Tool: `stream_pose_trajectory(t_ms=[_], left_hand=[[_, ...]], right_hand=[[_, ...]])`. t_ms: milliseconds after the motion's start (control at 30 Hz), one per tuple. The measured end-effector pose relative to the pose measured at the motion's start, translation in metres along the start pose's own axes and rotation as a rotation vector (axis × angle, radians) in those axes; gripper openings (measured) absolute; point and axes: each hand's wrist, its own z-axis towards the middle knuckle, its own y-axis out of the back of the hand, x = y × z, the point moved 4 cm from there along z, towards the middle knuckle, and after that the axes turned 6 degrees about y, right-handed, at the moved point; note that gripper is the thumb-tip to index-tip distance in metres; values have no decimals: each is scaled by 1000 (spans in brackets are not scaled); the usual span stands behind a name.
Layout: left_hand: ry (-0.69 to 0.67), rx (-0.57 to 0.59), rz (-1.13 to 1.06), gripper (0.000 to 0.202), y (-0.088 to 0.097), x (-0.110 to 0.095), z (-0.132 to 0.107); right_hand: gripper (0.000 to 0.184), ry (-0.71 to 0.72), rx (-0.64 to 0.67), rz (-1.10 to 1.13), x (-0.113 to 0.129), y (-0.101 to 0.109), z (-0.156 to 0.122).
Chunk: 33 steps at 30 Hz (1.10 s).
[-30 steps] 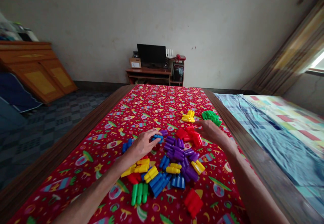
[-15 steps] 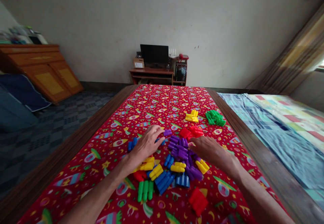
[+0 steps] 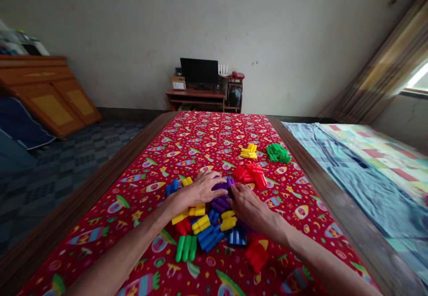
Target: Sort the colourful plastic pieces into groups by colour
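Observation:
A heap of purple toy building blocks lies on the red patterned cloth between my hands. My left hand curls over its left and far side, fingers bent around the blocks. From the right, my right hand presses in with its fingers against the same heap. Part of the purple pile is hidden under both hands. Nearer me are a yellow block, blue blocks, a green block and a red block. Another blue block sits left of my left wrist.
Beyond my right hand lie separate piles of red blocks, yellow blocks and green blocks. The red cloth covers a brown wooden table. A bed adjoins on the right, and a desk with a monitor stands beyond.
My hands have come closer together, squeezing the purple blocks into a tighter heap. My right hand moved left, away from the red pile. The view has shifted slightly to the right.

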Motion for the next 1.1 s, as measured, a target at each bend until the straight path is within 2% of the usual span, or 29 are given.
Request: stream_pose_trajectory(t_ms=[100,167,233,300,367,400,467,500,567,700,833,933,1100], left_hand=[[50,-24,15,39,0,18,-12],[107,-38,24,41,2,28,-22],[147,-86,32,46,9,27,-36],[129,-140,30,51,18,11,-52],[44,-132,33,51,21,-18,-67],[-40,-112,37,51,20,-36,-73],[-210,-46,45,57,12,-68,-81],[-250,-35,57,59,6,-79,-83],[-247,-50,100,61,-4,-87,-82],[-125,-100,177,56,-15,-66,-77],[-26,-136,160,46,-7,-43,-82],[-5,-149,113,38,1,-38,-85],[27,-282,15,24,8,-30,-86]], right_hand=[[21,2,55,183,2,-3,29],[20,19,69,284,1,6,43],[23,30,51,296,0,22,43],[28,11,16,241,-3,38,27],[38,5,-30,156,-3,48,-1],[45,23,-53,111,-3,49,-16],[58,53,-74,38,-1,45,-41],[62,63,-81,18,0,41,-48],[63,77,-104,37,2,32,-49],[49,19,-85,218,5,19,-18],[40,-27,-44,291,9,7,9],[43,-17,-66,314,6,3,15],[36,-137,102,367,-13,-2,13]])
